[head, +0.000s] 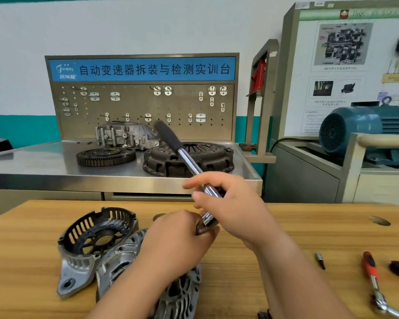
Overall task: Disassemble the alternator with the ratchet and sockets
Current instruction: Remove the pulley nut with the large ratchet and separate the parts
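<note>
The right hand (235, 210) grips the ratchet (185, 155) near its head while the left hand (180, 240) pinches the socket (202, 230), which could slip off and fall.

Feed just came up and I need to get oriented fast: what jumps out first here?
The long ratchet slants up at centre, the right hand gripping its chrome shaft and the left hand holding a dark knurled piece under its head. On the wooden table, lower left, lie the alternator body and a detached slotted end housing; an orange-handled ratchet lies far right.
</note>
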`<state>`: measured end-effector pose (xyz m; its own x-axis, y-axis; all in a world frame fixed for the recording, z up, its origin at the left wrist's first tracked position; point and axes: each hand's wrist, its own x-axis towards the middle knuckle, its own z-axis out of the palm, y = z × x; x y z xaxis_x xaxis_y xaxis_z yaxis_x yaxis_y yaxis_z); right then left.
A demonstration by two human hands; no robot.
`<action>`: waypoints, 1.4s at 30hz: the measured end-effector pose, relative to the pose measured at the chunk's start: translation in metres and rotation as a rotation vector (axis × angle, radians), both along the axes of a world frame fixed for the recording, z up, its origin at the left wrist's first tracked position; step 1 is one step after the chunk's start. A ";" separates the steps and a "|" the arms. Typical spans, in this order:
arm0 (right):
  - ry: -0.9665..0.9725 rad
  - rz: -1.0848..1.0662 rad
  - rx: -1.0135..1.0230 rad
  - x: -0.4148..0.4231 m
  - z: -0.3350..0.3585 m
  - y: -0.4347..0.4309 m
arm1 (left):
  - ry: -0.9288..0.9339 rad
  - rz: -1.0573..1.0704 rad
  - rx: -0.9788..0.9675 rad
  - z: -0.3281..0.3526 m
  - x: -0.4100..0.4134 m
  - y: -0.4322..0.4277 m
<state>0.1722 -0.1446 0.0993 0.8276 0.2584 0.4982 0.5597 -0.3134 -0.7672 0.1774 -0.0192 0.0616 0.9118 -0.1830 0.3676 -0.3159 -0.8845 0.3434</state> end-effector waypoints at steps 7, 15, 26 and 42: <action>-0.070 0.477 -0.005 0.002 0.004 -0.014 | 0.015 -0.141 -0.034 0.001 -0.003 0.007; -0.036 0.121 0.085 0.001 0.002 0.004 | 0.008 -0.051 -0.030 -0.002 -0.002 0.006; -0.077 -0.373 -0.374 -0.009 0.000 0.015 | -0.026 -0.043 0.018 -0.003 -0.001 0.003; -0.138 0.055 -0.191 -0.009 0.008 0.004 | -0.049 -0.049 0.022 -0.002 -0.002 0.005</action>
